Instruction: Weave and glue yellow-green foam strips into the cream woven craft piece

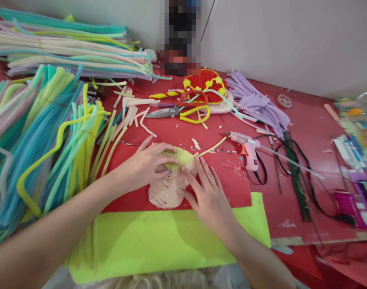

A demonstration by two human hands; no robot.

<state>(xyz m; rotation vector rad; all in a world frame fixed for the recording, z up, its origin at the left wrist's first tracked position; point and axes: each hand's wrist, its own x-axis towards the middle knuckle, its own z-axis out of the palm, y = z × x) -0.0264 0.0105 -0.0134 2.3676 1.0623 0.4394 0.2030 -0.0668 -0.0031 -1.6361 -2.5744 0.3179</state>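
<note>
A flat piece of pipe cleaners in a chevron pattern lies in front of me, pale pink below and yellow-green at its top. My left hand grips its upper left part, with curled fingers over the yellow-green section. On the other side, my right hand holds the right edge, thumb and fingers around it. A yellow-green pipe cleaner end sticks out to the upper right beside my right fingertips. Both palms hide some of the piece.
Bundled pipe cleaners crowd the left. Scissors lie by a red-and-yellow pipe cleaner item. A pink glue gun with a glue stick and black cord sits right. A lime felt sheet covers the front edge. Lilac pipe cleaners lie behind.
</note>
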